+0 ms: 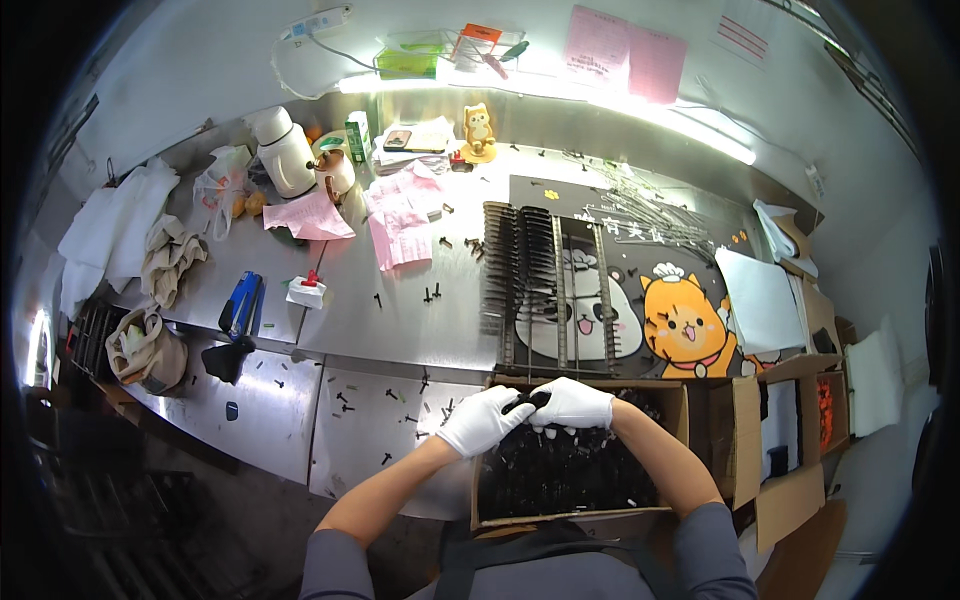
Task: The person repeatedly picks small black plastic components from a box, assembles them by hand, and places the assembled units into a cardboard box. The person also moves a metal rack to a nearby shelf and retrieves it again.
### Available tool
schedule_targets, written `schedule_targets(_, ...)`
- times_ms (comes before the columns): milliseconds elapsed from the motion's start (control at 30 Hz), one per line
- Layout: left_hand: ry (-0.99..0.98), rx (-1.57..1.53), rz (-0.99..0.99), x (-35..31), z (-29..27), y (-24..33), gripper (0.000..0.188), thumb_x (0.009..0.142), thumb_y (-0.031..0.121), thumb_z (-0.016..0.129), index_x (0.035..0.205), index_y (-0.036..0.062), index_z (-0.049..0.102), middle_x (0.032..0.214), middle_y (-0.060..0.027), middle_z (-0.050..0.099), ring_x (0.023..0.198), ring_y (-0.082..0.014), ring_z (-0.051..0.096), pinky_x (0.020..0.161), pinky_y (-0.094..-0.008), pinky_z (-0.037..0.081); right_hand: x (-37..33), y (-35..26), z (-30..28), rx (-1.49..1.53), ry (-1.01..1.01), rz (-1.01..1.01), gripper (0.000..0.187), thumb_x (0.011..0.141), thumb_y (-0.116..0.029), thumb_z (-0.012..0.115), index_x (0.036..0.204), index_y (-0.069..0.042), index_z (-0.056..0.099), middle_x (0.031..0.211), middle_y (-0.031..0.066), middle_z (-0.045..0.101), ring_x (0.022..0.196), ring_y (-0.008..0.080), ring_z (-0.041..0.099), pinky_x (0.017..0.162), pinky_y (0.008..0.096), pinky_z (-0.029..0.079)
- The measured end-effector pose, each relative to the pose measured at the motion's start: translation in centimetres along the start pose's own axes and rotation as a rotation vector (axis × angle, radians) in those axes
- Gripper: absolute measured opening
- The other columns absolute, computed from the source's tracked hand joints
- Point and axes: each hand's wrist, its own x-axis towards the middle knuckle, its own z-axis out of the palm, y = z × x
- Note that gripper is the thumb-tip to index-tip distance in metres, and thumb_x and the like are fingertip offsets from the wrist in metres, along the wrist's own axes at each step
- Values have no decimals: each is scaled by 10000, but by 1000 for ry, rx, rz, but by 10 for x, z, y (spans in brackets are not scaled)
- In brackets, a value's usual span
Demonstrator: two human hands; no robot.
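Observation:
Both my hands wear white gloves and meet over the far rim of an open cardboard box (690, 410). My left hand (478, 420) and my right hand (572, 404) are closed around small black parts (527, 401), whose exact kind is partly covered by the fingers. Below them the box holds a heap of small black pieces (570, 470) with pale specks. Just beyond the hands stands a metal rack (562, 290), its left side carrying dense rows of black parts (522, 265). Under the rack lies a dark mat (685, 310) printed with a cartoon panda and an orange cat.
Small dark screws (430, 293) lie scattered over the steel table (390, 330). Pink papers (400, 225), a white thermos (285, 150), a mug (334, 175) and a blue-handled tool (243, 303) occupy the left. Thin metal rods (650, 205) lie at the back. More cardboard boxes (747, 440) stand at right.

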Motion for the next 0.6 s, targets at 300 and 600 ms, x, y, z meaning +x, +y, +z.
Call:
schedule_targets(300,34,-377,-387,-17,91,2,259,914,267,642,1019,31,624,915,-149,656,819,-293,634,746,-359,495,-7,87,69,-571,743,-189,188,803,-166,590,956,-90,669,784,183,689,757,366,677,679,453,546)
schedule_targets(600,-279,-514,-385,-20,64,22,227,923,287,625,1023,84,639,860,20,609,707,-45,524,580,-228,430,-42,101,37,457,-79,-64,297,853,-243,623,1101,-80,624,954,33,672,837,126,650,663,297,552)
